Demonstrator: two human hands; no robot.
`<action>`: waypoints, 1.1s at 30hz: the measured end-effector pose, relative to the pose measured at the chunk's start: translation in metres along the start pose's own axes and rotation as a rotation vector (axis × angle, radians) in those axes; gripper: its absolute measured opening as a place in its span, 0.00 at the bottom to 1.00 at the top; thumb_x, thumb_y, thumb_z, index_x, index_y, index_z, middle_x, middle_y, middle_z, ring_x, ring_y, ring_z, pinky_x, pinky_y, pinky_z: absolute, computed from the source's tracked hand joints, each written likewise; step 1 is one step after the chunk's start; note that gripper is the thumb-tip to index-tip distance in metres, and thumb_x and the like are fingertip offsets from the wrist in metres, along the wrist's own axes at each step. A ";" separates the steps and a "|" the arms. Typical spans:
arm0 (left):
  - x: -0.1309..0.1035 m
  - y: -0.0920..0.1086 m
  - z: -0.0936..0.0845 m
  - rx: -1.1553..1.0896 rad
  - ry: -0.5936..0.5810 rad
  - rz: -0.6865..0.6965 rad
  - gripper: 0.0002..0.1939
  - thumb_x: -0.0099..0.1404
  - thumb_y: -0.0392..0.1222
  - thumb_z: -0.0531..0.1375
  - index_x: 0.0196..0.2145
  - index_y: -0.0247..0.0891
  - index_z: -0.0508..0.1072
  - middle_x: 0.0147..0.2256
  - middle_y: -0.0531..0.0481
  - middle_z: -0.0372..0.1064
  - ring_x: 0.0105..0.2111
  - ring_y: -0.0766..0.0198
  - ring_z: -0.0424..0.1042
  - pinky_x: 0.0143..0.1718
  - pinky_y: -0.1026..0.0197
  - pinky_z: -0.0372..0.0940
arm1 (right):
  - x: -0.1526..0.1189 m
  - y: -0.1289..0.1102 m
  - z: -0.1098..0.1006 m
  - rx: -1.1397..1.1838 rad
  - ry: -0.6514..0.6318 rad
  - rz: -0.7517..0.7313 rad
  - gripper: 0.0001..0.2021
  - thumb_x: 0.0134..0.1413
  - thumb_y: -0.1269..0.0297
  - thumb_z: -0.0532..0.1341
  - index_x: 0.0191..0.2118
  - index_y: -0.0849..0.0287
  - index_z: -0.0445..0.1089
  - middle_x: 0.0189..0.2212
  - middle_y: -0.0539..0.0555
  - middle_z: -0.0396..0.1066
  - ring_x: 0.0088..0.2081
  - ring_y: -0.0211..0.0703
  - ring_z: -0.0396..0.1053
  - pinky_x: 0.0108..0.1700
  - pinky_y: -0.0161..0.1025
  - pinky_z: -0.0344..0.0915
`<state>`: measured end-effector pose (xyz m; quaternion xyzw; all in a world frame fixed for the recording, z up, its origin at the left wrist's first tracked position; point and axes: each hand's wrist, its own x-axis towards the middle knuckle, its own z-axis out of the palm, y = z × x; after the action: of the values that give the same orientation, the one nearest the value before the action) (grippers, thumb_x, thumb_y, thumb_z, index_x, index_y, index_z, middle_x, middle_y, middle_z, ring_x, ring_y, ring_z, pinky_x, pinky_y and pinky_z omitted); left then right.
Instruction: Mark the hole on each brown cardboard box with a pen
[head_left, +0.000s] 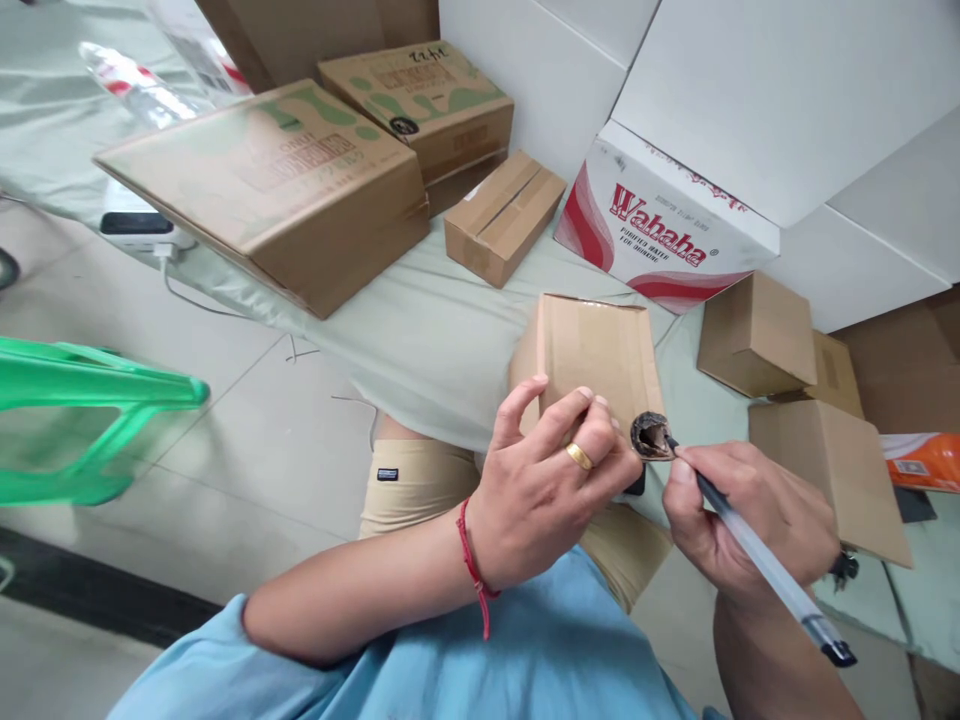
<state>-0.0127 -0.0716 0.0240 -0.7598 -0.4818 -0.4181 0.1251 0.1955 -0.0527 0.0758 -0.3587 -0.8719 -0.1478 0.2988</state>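
Observation:
A small brown cardboard box [600,345] stands on the cloth in front of me. My left hand [559,470] rests over its near end with the fingers bent onto the cardboard, steadying it; the thumb is hidden. My right hand [750,510] is closed around a pen [765,560] with a clear barrel and black ends. The pen's tip touches a round, black-rimmed spot [649,435] at the box's near right corner. Inside the rim it looks brown and hollow, like a hole or a drawing of one; I cannot tell which.
Two green-printed cartons [330,170] and a small taped box [504,215] stand at the back left. Behind is a white Wahaha carton [667,220]. More brown boxes [757,335] and an orange packet [922,460] lie right. A green stool [90,420] is on the floor.

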 end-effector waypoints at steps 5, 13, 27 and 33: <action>0.000 -0.001 0.000 0.010 0.011 0.002 0.08 0.76 0.31 0.62 0.43 0.43 0.79 0.49 0.51 0.84 0.56 0.59 0.78 0.70 0.46 0.60 | -0.001 -0.004 -0.007 -0.008 -0.025 0.010 0.05 0.63 0.72 0.67 0.40 0.53 0.75 0.25 0.47 0.74 0.24 0.38 0.68 0.31 0.37 0.66; 0.000 -0.002 0.000 0.018 0.022 0.002 0.09 0.76 0.29 0.61 0.43 0.43 0.79 0.48 0.52 0.84 0.55 0.60 0.79 0.69 0.47 0.60 | -0.012 -0.008 -0.008 0.242 0.076 0.371 0.02 0.64 0.67 0.67 0.42 0.54 0.77 0.30 0.50 0.76 0.29 0.43 0.73 0.32 0.39 0.67; -0.003 -0.004 -0.002 -0.027 0.012 -0.012 0.05 0.74 0.32 0.65 0.44 0.41 0.77 0.50 0.49 0.85 0.55 0.57 0.80 0.69 0.45 0.61 | -0.009 0.020 -0.003 0.468 0.473 0.858 0.08 0.61 0.58 0.72 0.37 0.56 0.79 0.24 0.48 0.71 0.22 0.37 0.63 0.23 0.37 0.56; -0.005 -0.014 -0.009 -0.084 -0.053 0.033 0.11 0.73 0.36 0.68 0.52 0.38 0.76 0.51 0.43 0.84 0.55 0.51 0.80 0.67 0.41 0.62 | -0.093 0.097 0.000 0.351 -0.161 1.387 0.28 0.52 0.30 0.65 0.26 0.52 0.65 0.17 0.45 0.61 0.19 0.35 0.52 0.22 0.36 0.49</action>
<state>-0.0296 -0.0728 0.0230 -0.7832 -0.4545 -0.4153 0.0872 0.3172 -0.0348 0.0222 -0.7864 -0.4734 0.2452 0.3120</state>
